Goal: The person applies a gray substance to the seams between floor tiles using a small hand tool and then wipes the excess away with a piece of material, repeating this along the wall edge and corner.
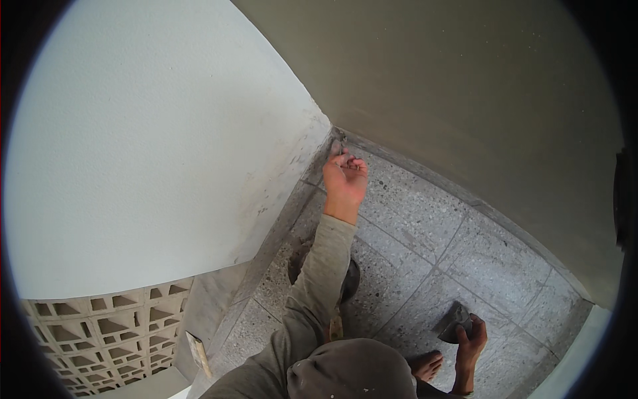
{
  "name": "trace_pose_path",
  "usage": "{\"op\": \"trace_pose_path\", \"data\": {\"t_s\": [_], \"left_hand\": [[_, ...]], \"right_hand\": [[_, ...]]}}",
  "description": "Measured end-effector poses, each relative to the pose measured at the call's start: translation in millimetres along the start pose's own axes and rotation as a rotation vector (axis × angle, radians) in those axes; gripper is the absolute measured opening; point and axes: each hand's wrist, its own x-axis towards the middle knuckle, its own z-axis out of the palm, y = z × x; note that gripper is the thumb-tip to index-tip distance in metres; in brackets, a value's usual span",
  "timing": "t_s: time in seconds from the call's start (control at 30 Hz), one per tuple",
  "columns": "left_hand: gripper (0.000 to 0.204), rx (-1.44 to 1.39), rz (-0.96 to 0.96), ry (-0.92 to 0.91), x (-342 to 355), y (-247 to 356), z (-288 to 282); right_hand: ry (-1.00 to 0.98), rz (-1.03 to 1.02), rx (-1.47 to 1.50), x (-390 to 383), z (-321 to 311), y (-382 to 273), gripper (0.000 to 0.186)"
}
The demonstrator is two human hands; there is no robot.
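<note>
My left hand (pixel 345 174) reaches into the corner where the two walls meet the floor. Its index finger stretches to the skirting (pixel 330 147), while the other fingers curl loosely; I see nothing held in it. Low on the right, above the tiles, my right hand (pixel 473 340) grips a dark grey scraper-like tool (pixel 454 324) with grey paste on it. Its handle is hidden by the fingers, so its exact kind is unclear. Beneath my left forearm stands a dark round bucket (pixel 351 280), partly covered by the sleeve.
Speckled grey floor tiles (pixel 399 266) run between a white wall (pixel 166 133) and a grey-brown wall (pixel 465 86). At the lower left are a pierced block screen (pixel 113 326) and a wooden-handled tool (pixel 198 352). My bare foot (pixel 426 366) rests near my right hand.
</note>
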Motion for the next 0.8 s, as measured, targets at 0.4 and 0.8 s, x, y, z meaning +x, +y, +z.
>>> {"op": "trace_pose_path", "data": {"t_s": [0.4,0.8], "left_hand": [[0.01,0.002,0.036,0.081,36,-25,-4],[0.008,0.098,0.088,0.209,59,-17,4]], "right_hand": [[-0.009,-0.05,-0.015,1,0,4,0.044],[-0.01,-0.035,-0.023,1,0,13,0.045]]}}
